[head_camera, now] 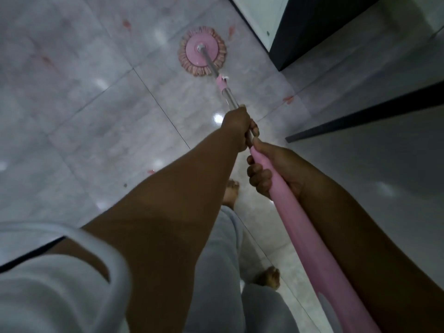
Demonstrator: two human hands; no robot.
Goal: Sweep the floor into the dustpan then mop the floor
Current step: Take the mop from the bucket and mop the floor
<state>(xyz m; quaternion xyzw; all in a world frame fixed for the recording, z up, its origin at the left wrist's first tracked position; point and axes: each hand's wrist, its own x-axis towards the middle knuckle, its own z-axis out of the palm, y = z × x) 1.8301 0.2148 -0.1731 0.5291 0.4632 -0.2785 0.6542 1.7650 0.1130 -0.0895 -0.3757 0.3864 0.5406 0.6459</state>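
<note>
Mop head [202, 54] flat on tiled floor [72, 104], just beside dark cabinet [312, 32]. Shaft runs from it straight back toward the body. Left hand [237, 126] grips the metal shaft, nearer the head; right hand [271, 169] wraps the pink grip [300, 224] close behind.
</note>
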